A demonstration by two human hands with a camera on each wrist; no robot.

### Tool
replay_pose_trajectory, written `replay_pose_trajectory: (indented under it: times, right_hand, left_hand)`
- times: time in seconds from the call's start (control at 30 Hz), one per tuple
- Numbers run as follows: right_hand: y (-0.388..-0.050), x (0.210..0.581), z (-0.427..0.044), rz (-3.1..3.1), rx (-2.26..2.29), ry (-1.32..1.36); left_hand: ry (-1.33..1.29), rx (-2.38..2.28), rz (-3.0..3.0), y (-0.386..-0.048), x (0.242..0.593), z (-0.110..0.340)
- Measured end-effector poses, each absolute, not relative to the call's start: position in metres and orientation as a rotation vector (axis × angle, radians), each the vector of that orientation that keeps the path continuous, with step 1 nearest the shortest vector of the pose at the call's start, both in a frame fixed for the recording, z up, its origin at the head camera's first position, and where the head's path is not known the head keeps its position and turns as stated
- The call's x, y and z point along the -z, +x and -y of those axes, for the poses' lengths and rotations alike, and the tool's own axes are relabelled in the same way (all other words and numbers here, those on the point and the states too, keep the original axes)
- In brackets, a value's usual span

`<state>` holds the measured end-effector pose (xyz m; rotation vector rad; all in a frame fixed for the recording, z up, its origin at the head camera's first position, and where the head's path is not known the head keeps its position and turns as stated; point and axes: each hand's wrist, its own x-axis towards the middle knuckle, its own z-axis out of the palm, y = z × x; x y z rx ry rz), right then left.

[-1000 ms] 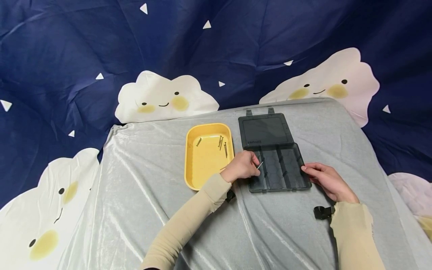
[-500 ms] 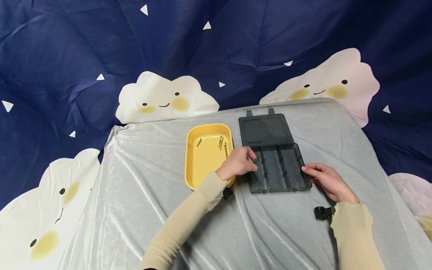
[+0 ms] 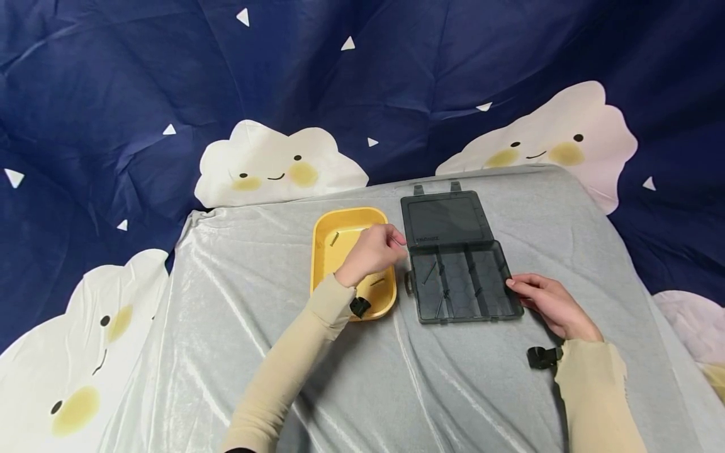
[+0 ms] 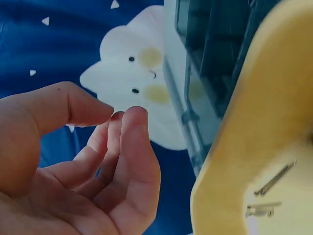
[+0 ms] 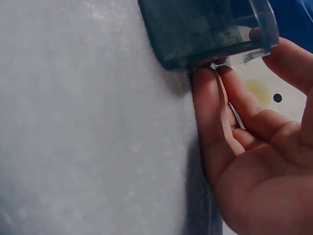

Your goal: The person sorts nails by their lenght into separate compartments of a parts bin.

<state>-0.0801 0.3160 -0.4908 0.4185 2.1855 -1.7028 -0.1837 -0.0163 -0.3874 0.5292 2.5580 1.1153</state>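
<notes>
In the head view my left hand hangs over the right part of the yellow tray, holding nothing. Its thumb and bent fingertips come close together in the left wrist view. Screws lie in the tray; the hand hides part of its inside. To the right lies the dark see-through box, its lid laid back. Thin screws rest in its left compartment. My right hand grips the box's right edge, thumb on the rim and fingers against the side and underneath.
Grey cloth covers the table. Behind it hangs a dark blue curtain with white clouds and small triangles. Tray and box lie side by side with a narrow gap, and a side clip of the box sticks out there.
My left hand has let go of a screw in the box's left compartment and moved left, back over the tray. My right hand has stayed at the box edge.
</notes>
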Motion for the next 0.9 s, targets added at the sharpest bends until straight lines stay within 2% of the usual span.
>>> replay_pose_trajectory:
  times: [0.4,0.73,0.9]
  right_hand:
    - [-0.080,0.491,-0.317,-2.194,1.691,0.421]
    - [-0.081,0.493,-0.317,-2.199,1.686,0.419]
    - [-0.082,0.493,-0.317,-2.212,1.667,0.419]
  left_hand:
    - [0.381,-1.111,-2.699,-0.208,0.391,0.042]
    - [0.244,-1.046,-2.730,-0.222,0.416,0.048]
    - [0.277,-0.944,-2.739,-0.226,0.435,0.045]
